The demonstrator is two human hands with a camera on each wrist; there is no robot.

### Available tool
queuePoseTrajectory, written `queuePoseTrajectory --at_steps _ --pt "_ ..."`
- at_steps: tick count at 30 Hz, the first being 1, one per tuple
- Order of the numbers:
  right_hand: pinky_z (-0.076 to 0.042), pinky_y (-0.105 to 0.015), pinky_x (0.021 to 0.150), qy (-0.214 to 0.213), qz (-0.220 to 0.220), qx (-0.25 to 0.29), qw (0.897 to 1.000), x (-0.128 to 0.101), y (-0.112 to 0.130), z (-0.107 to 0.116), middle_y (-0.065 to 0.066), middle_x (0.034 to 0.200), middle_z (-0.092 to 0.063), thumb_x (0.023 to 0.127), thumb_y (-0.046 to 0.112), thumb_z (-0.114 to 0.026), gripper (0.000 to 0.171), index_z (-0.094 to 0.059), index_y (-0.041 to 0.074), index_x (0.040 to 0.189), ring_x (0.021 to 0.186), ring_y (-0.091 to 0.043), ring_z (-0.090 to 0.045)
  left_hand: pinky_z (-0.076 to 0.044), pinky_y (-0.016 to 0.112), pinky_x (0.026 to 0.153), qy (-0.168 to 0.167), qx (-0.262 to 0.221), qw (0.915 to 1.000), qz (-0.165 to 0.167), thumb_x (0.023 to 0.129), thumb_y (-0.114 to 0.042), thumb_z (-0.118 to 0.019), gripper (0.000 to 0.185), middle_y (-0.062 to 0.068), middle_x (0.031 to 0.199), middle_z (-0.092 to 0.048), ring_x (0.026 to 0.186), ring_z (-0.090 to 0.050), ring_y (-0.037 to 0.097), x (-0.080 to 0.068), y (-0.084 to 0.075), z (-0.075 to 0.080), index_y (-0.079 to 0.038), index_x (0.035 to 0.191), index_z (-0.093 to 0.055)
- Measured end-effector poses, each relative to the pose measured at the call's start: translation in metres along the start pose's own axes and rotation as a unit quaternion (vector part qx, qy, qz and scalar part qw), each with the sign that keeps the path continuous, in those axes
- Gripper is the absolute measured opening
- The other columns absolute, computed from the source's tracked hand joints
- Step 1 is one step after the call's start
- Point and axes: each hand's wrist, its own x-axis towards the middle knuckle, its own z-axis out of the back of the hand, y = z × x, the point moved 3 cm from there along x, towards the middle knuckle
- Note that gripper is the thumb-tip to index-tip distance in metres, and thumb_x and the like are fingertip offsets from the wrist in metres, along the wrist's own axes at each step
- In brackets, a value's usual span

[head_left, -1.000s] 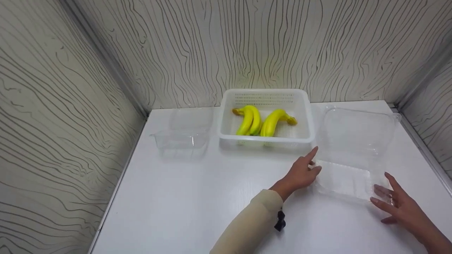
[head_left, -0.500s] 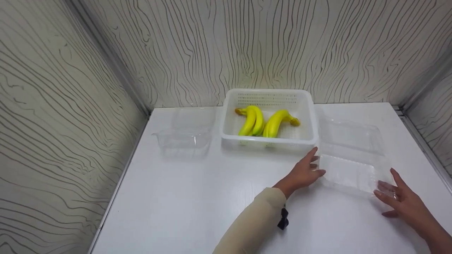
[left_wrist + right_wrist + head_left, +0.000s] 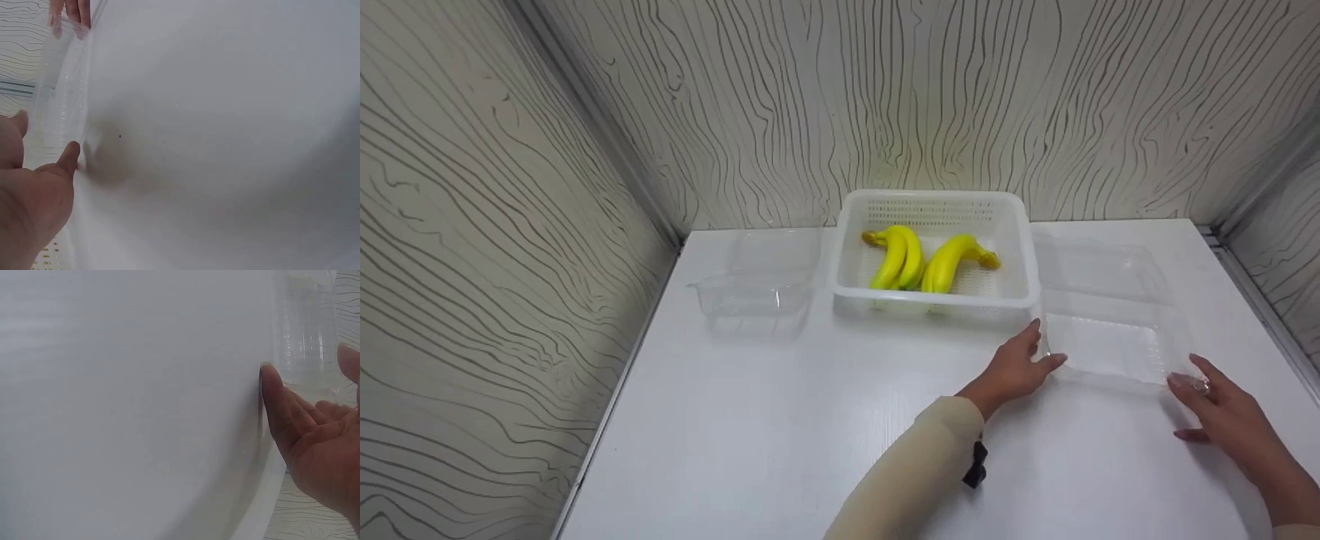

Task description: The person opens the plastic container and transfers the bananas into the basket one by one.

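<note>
A clear plastic clamshell container lies with its lid spread behind its base, right of the basket. My left hand holds the base's left end, thumb at the front and fingers along the side. At the right front corner, my right hand grips the rim between thumb and fingers. In the left wrist view the container spans between both hands. The right wrist view shows the container beside the right hand, with one finger low near the tabletop.
A white basket at the back middle holds yellow bananas in two bunches. Another clear container stands with its lid up at the back left. Wood-patterned walls enclose the white table.
Both hands have shifted the container slightly back, toward the rear of the table. Its lid has dropped from a raised position to lying lower behind the base.
</note>
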Motion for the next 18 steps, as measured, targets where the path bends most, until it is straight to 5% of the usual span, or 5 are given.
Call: queuePoseTrajectory --at_steps 8,18 --pt "-0.067 -0.035 0.072 -0.017 -0.023 0.014 0.999 0.008 0.002 0.002 -0.053 0.161 -0.015 0.111 0.06 -0.041 0.092 0.002 0.004 0.169 0.08 -0.001 -0.073 -0.048 0.032 0.121 -0.038 0.005 0.9986 0.037 0.106 -0.052 -0.061 0.052 -0.011 0.146 -0.064 0.138 -0.059 0.006 0.012 -0.006 -0.009 -0.041 0.156 -0.051" --pt "-0.067 -0.034 0.071 -0.04 -0.036 0.018 0.998 0.015 0.005 0.008 -0.051 0.161 -0.019 0.111 0.062 -0.038 0.091 -0.001 0.003 0.17 0.072 -0.005 -0.076 -0.046 0.028 0.12 -0.006 0.052 0.9985 0.012 0.106 -0.054 -0.059 0.059 -0.005 0.13 -0.062 0.118 -0.057 0.005 0.016 -0.013 -0.003 -0.042 0.162 -0.043"
